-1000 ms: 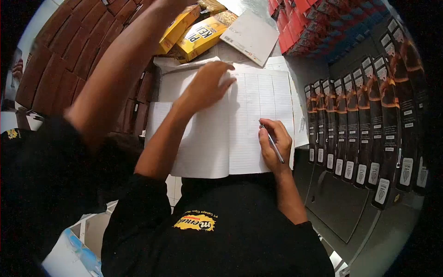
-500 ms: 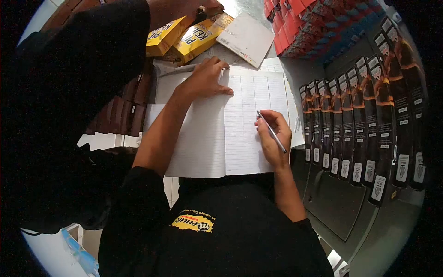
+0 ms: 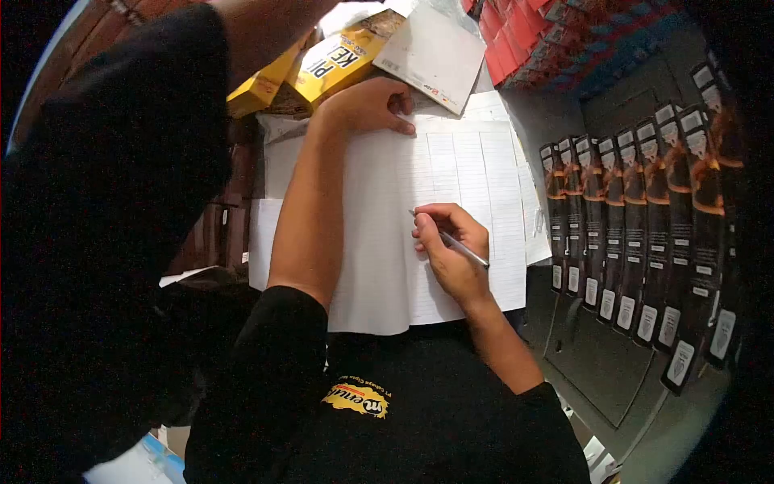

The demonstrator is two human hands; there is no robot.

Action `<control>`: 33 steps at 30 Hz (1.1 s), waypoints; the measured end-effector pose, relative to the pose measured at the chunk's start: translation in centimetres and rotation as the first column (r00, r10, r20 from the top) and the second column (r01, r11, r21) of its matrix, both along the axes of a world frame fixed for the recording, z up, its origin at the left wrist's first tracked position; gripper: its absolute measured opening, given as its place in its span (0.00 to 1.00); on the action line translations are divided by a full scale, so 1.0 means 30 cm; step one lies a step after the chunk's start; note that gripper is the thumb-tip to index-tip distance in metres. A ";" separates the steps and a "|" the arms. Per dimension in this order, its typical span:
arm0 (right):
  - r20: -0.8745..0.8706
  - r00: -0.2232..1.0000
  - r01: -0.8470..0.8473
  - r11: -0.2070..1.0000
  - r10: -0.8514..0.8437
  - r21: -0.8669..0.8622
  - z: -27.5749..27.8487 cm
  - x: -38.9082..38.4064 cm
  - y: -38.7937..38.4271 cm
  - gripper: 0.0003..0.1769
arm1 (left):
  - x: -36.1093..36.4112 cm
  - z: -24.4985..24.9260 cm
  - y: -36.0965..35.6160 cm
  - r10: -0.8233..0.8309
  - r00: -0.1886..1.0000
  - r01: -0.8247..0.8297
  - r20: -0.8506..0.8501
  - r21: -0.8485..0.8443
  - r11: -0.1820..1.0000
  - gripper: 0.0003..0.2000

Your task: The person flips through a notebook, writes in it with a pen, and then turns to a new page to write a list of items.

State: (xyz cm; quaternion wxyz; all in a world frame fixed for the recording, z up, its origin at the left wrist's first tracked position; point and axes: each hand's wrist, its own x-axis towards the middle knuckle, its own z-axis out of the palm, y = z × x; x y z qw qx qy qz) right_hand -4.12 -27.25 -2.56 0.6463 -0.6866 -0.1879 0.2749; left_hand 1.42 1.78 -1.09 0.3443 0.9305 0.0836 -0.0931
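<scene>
Right fingers (image 3: 443, 212) pinch a pen (image 3: 468, 251) — left fingers (image 3: 391, 86), empty, half-curled, near the notebook (image 3: 484, 181).

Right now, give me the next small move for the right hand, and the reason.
I'd probably settle the pen tip lightly on the notebook page's leftmost column, if it isn't touching already; contact is unclear. The right hand holds the pen with its tip over the page near the fold, while the left hand is near the top, clear of the tip.
</scene>
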 end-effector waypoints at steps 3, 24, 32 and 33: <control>0.088 0.996 0.030 0.998 -0.025 -0.055 0.031 0.043 0.021 0.08 | -0.016 0.012 0.020 -0.009 0.999 0.013 0.054 -0.088 0.996 0.17; 0.215 0.976 0.033 0.999 -0.024 -0.040 -0.035 0.226 0.238 0.09 | 0.103 -0.116 0.020 -0.132 0.940 0.286 0.315 -0.515 0.808 0.25; 0.349 0.937 0.013 0.993 0.028 -0.115 -0.027 0.225 0.262 0.10 | 0.101 -0.117 0.023 -0.156 0.920 0.317 0.361 -0.446 0.837 0.27; 0.349 0.937 0.041 0.993 0.001 -0.112 -0.031 0.220 0.261 0.10 | 0.102 -0.122 0.024 -0.159 0.912 0.326 0.377 -0.434 0.840 0.27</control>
